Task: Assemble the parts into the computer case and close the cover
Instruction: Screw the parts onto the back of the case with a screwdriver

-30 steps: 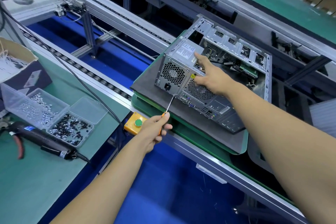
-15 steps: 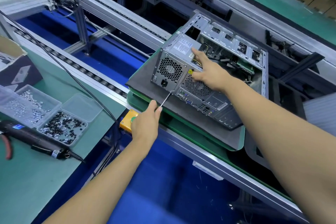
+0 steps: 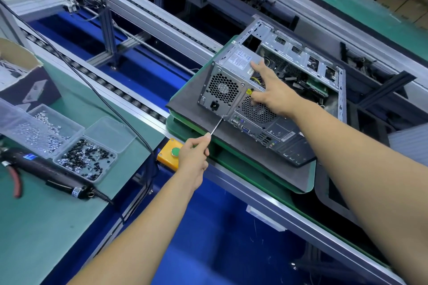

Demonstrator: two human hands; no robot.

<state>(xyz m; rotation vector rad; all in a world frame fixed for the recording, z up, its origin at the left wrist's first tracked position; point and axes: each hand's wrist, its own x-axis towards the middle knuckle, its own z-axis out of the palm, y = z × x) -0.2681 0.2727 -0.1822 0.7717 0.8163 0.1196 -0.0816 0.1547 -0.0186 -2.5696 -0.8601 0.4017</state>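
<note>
The open computer case (image 3: 273,97) lies on its side on a dark pallet (image 3: 231,143) on the conveyor, rear panel facing the person. The left hand (image 3: 193,159) is closed around a screwdriver (image 3: 216,126) – handle hidden in the fist, thin shaft reaching to the case's lower rear corner. The right hand (image 3: 269,90) rests on the case's power supply, fingers spread straight, covering part of the rear fan grille. Left of the case, on the green desk (image 3: 34,227), sit a clear compartmented tray of screws (image 3: 69,146), an electric screwdriver (image 3: 48,172) and red-handled pliers (image 3: 15,177) – cut off by the frame edge. A yellow button box (image 3: 170,154) sits just below the case's pallet, partly behind the left hand.
</note>
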